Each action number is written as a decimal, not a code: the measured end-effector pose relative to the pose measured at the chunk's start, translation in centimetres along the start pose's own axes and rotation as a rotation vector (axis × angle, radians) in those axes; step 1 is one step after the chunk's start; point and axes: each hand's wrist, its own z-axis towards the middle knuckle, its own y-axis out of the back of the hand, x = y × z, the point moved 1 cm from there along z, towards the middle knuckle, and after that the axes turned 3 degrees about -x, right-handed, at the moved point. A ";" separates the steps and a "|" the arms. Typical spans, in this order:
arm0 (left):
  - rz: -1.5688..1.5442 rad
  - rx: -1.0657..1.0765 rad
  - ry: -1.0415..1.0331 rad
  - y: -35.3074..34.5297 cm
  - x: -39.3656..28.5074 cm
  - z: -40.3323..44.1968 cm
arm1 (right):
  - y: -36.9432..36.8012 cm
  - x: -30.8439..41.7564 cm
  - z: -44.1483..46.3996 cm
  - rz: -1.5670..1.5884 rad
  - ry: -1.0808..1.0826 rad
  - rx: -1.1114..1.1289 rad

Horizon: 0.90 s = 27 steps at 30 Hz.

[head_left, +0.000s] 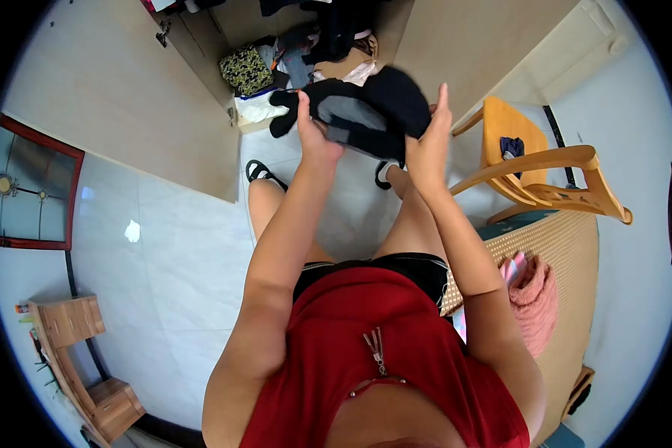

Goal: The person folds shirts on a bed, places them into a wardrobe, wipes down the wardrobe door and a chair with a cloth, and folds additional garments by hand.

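A bundle of black and grey clothing (355,112) is held up between my two hands, in front of the open wardrobe. My left hand (317,134) grips its left end, the thumb pointing up along the front and the other fingers hidden under the cloth. At the right end my right hand (429,145) supports the bundle, one digit sticking straight up beside it and the rest partly behind the fabric. A dark rounded piece of the bundle is slightly blurred on the right. The exact kind of garment cannot be made out.
Clothes and a patterned yellow-black bag (246,70) lie piled in the wardrobe bottom, between its open doors (134,89). A wooden chair (504,123) with a dark cloth stands at right. Behind it is a bed mat (567,261) with a pink blanket (536,302). Wooden drawers (71,317) stand left.
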 end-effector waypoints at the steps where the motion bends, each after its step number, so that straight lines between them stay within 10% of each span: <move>1: 0.011 -0.007 0.013 -0.2 0.0 -0.1 | -0.4 -0.7 -0.8 -0.036 -0.030 0.051; 9: 0.189 -0.067 -0.107 0.2 3.5 -1.6 | -4.3 -2.7 -6.6 0.181 -0.170 0.618; 15: 0.337 -0.038 -0.157 -1.1 4.0 -4.2 | -4.4 -2.6 -7.4 0.291 0.002 0.519; 21: 0.498 0.159 0.021 -3.3 4.2 -5.6 | -6.0 -5.0 -7.4 0.565 -0.340 0.253; 27: 0.273 0.280 -0.164 -4.3 1.5 -4.7 | -3.7 -5.8 -5.1 0.022 -0.039 0.246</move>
